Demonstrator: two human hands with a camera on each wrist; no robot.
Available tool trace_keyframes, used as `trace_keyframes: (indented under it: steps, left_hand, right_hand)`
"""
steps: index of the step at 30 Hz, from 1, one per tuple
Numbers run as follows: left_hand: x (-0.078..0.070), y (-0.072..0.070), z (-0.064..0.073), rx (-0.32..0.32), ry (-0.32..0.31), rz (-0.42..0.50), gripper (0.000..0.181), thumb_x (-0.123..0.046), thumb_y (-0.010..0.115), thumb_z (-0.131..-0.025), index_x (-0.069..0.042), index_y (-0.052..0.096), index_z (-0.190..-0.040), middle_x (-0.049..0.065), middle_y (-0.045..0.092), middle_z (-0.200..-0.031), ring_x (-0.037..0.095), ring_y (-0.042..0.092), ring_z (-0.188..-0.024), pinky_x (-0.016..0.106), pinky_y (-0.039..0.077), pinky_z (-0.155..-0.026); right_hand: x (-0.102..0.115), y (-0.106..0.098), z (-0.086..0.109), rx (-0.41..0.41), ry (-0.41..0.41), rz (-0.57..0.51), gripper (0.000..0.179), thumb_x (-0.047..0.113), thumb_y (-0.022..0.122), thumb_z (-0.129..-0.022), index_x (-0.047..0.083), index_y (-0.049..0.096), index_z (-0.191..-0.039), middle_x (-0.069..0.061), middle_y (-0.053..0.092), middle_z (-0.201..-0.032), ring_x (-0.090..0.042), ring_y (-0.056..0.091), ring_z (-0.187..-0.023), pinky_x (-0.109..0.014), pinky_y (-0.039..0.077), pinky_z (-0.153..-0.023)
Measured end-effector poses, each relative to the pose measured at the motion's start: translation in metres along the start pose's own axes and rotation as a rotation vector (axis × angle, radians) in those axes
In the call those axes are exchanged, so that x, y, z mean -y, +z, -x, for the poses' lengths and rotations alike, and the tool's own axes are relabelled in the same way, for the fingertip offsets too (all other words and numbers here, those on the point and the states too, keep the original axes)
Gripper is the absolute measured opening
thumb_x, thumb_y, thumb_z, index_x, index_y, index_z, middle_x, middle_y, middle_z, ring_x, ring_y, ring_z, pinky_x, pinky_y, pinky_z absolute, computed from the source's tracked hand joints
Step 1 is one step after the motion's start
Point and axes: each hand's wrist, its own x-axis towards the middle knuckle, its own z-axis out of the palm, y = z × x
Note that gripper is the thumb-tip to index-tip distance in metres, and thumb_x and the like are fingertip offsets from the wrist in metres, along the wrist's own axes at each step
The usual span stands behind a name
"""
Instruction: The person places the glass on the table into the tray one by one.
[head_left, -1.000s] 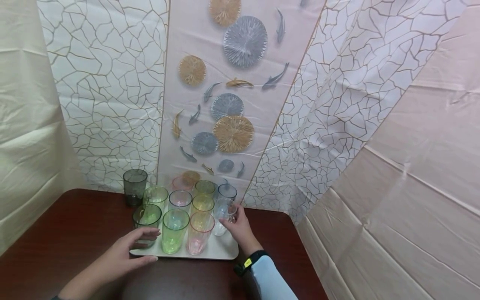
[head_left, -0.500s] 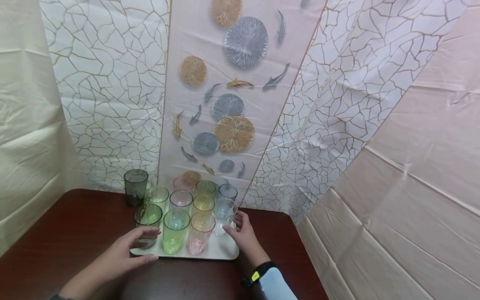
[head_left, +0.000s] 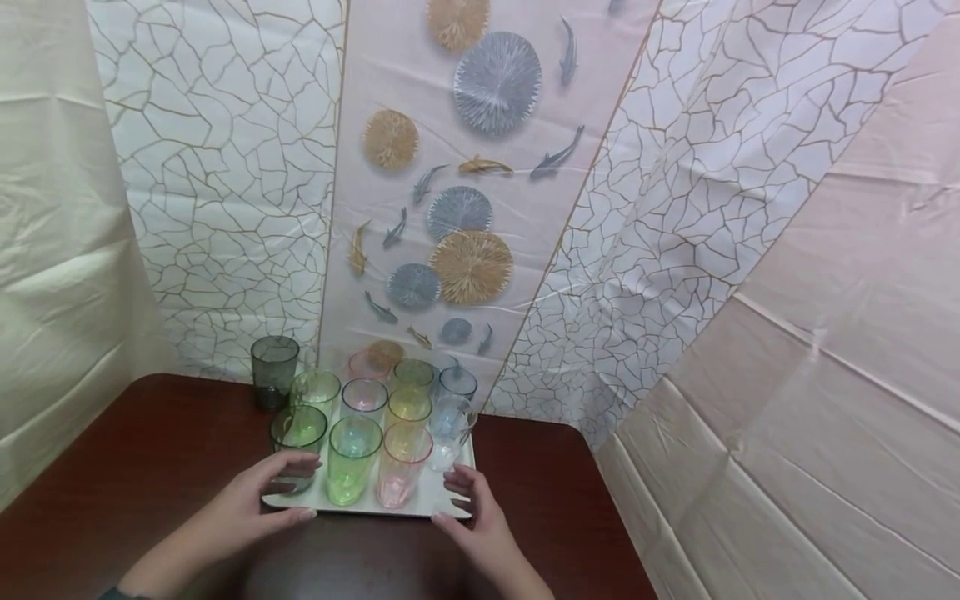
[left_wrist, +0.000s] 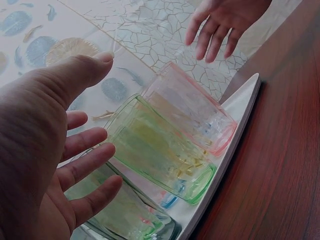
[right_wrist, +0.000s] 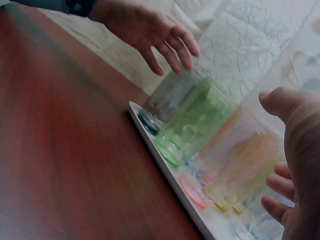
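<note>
Transparent coloured tumblers stand upright in rows on a white tray (head_left: 438, 498). A dark grey-green tumbler (head_left: 298, 442), a green tumbler (head_left: 351, 467) and a pink tumbler (head_left: 402, 471) make up the front row; a clear tumbler (head_left: 448, 437) is at the right. My left hand (head_left: 243, 504), fingers loosely bent and spread, is right beside the dark tumbler and hides its lower part. Over the tray's front right corner hovers my right hand (head_left: 483, 525), relaxed with nothing in it. In the left wrist view the right hand (left_wrist: 230, 25) appears beyond the pink tumbler (left_wrist: 195, 110).
A smoky grey tumbler (head_left: 273, 375) stands on the dark red-brown table (head_left: 142, 467) behind the tray's left side. Patterned cloth (head_left: 420, 208) hangs along the table's back edge, with plain beige cloth (head_left: 750, 433) at the right.
My right hand has let go of the clear tumbler and come back toward me to the tray's front right corner. My left hand has hardly moved.
</note>
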Motion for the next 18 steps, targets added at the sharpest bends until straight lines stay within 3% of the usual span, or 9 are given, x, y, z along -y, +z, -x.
trace_keyframes:
  steps: [6,10,12,15,18]
  left_hand:
    - [-0.001,-0.006,0.001,-0.032,0.042,-0.031,0.06,-0.018,0.089,-0.082,-0.008,0.061,-0.135,0.005,0.067,-0.128,0.009,0.067,-0.107,0.036,0.062,-0.079]
    - [0.001,-0.018,-0.004,-0.108,0.019,-0.054,0.047,-0.008,0.084,-0.086,-0.008,0.066,-0.129,0.005,0.071,-0.12,0.009,0.068,-0.101,0.028,0.061,-0.08]
    - [0.009,-0.028,-0.01,-0.204,-0.029,-0.102,0.035,-0.007,0.08,-0.09,-0.008,0.069,-0.123,0.005,0.073,-0.112,0.007,0.068,-0.095,0.023,0.059,-0.078]
    - [0.028,-0.051,-0.022,-0.37,-0.18,-0.203,0.021,-0.018,0.074,-0.098,-0.012,0.07,-0.117,0.003,0.072,-0.104,0.005,0.064,-0.086,0.015,0.053,-0.071]
    - [0.052,-0.075,-0.042,-0.45,-0.33,-0.265,0.033,-0.032,0.069,-0.101,-0.005,0.067,-0.119,0.012,0.069,-0.109,0.017,0.064,-0.092,0.026,0.056,-0.075]
  right_hand:
    - [0.007,0.005,0.013,0.021,-0.009,-0.007,0.068,0.012,0.08,-0.091,0.009,0.045,-0.148,-0.011,0.061,-0.139,-0.031,0.059,-0.127,-0.047,0.053,-0.102]
    - [0.007,0.005,0.016,0.018,0.007,-0.013,0.069,0.011,0.08,-0.091,0.007,0.043,-0.149,-0.013,0.06,-0.14,-0.031,0.059,-0.128,-0.047,0.053,-0.103]
    - [0.008,0.005,0.017,0.016,0.016,-0.022,0.069,0.01,0.08,-0.091,0.005,0.043,-0.149,-0.014,0.06,-0.14,-0.032,0.058,-0.129,-0.047,0.052,-0.103]
    - [0.013,0.004,0.018,0.018,0.013,-0.033,0.068,0.009,0.079,-0.091,0.004,0.043,-0.148,-0.015,0.06,-0.14,-0.034,0.058,-0.129,-0.048,0.052,-0.104]
    - [0.016,0.004,0.018,0.03,-0.018,-0.04,0.067,0.009,0.079,-0.091,0.003,0.043,-0.148,-0.016,0.06,-0.14,-0.039,0.057,-0.129,-0.048,0.052,-0.104]
